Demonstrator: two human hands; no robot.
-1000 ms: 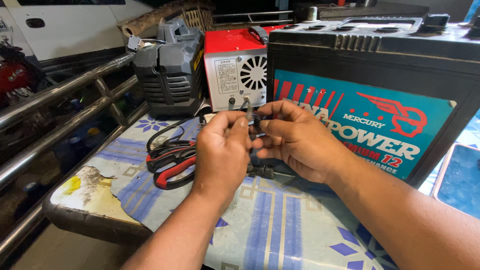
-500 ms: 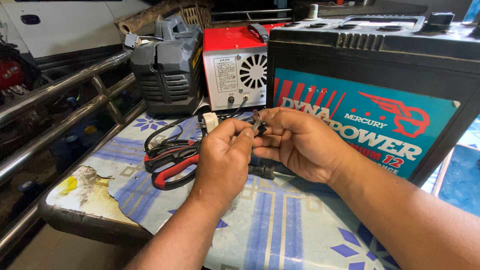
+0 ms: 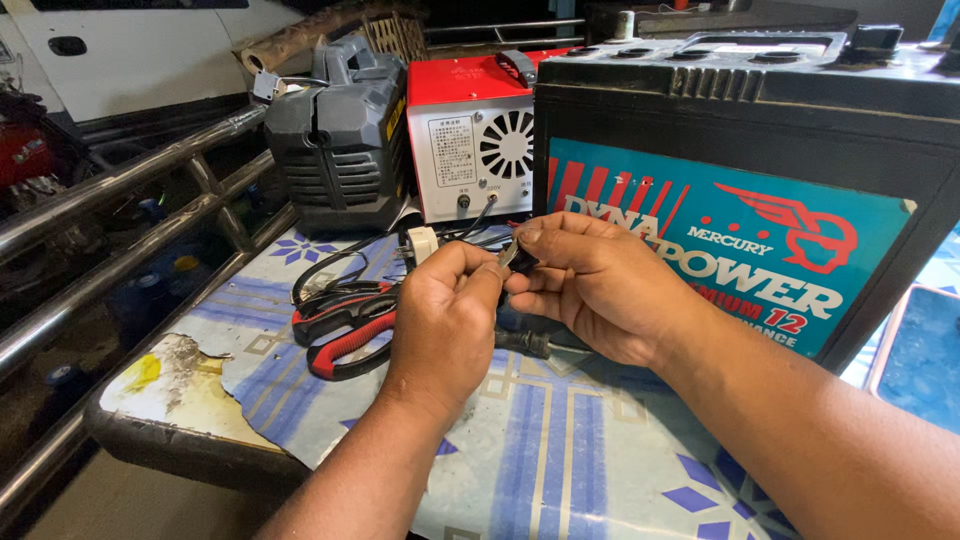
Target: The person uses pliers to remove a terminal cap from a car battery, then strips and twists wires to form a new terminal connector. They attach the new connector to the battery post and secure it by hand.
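Left hand: the left hand (image 3: 445, 325) is raised over the middle of the desk (image 3: 590, 460), fingers curled, thumb and forefinger pinching one end of a small dark part (image 3: 517, 258).
Right hand: the right hand (image 3: 600, 285) meets it from the other side, fingertips closed on the same small dark part (too small and too covered to tell what it is).
Small dark part: held between both hands, above the desk and just in front of the battery's label.
Battery: a large black battery (image 3: 760, 170) with a teal and red label stands upright at the right rear of the desk.
Charger: a red and white box (image 3: 475, 140) with a round vent sits behind the hands, beside the battery.
Grey unit: a dark grey ribbed device (image 3: 335, 150) stands left of the red box.
Cutters: red and black handled cutters (image 3: 345, 325) lie on the desk, left of the left hand.
Cable: black leads with a white plug (image 3: 420, 242) run from the red box toward the hands.
Desk cover: blue patterned sheet, torn at the near left corner.
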